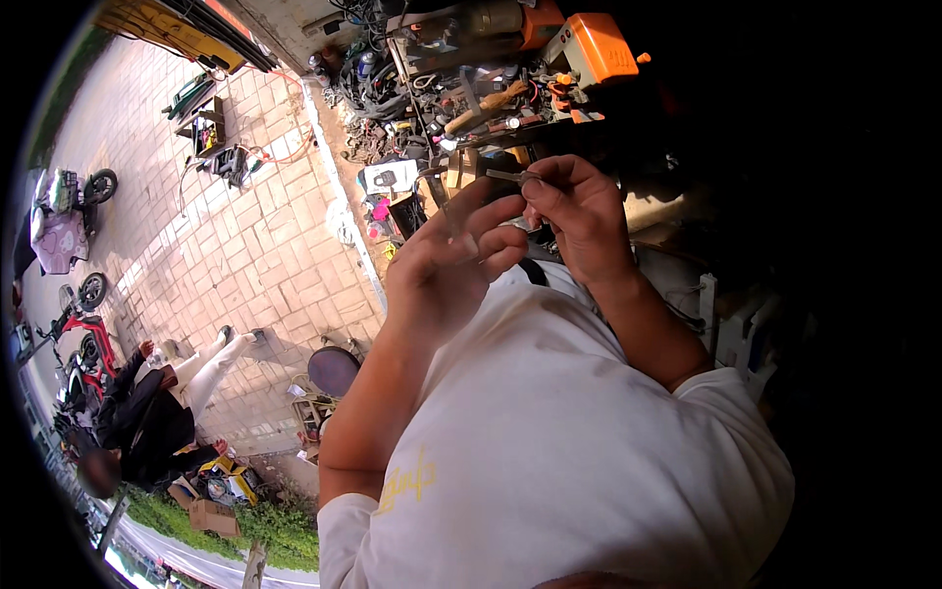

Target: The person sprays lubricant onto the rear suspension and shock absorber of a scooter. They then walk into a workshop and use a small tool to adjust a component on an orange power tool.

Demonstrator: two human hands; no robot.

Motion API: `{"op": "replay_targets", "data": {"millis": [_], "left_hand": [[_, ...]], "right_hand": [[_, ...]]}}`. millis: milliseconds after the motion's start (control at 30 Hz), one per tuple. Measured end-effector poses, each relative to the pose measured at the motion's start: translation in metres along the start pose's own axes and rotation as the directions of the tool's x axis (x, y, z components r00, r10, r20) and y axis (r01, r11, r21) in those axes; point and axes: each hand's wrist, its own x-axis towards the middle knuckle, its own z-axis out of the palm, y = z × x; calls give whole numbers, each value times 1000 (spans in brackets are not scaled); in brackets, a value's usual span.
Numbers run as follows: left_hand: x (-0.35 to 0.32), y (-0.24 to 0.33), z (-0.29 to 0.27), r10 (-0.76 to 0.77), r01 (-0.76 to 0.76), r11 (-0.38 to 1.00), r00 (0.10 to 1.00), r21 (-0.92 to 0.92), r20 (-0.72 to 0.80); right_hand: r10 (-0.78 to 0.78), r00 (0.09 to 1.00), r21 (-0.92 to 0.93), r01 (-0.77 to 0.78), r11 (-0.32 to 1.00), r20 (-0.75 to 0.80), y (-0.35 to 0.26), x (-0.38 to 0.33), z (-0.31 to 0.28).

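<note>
White shirt [569,442] fills the foreground. Right hand [579,211] pinches a small metal key [505,176]; left hand [451,260], fingers loosely curled, grasps nothing visible.

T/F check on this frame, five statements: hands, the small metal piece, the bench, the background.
1. The right hand pinches a small metal piece at its fingertips. True.
2. The left hand rests flat on the workbench. False: it is raised beside the right hand.
3. An orange machine sits on the cluttered bench. True.
4. The person wears a black shirt. False: the shirt is white.
5. Another person sits on the brick paving. True.
</note>
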Motion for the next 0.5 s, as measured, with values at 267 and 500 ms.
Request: {"op": "replay_targets", "data": {"millis": [267, 500], "left_hand": [[3, 8, -6, -81, 81, 994, 997, -71, 10], [17, 6, -4, -109, 109, 994, 994, 28, 11]], "right_hand": [[37, 999, 16, -36, 999, -30, -3, 3, 10], [47, 989, 39, -42, 998, -139, 3, -10, 11]]}}
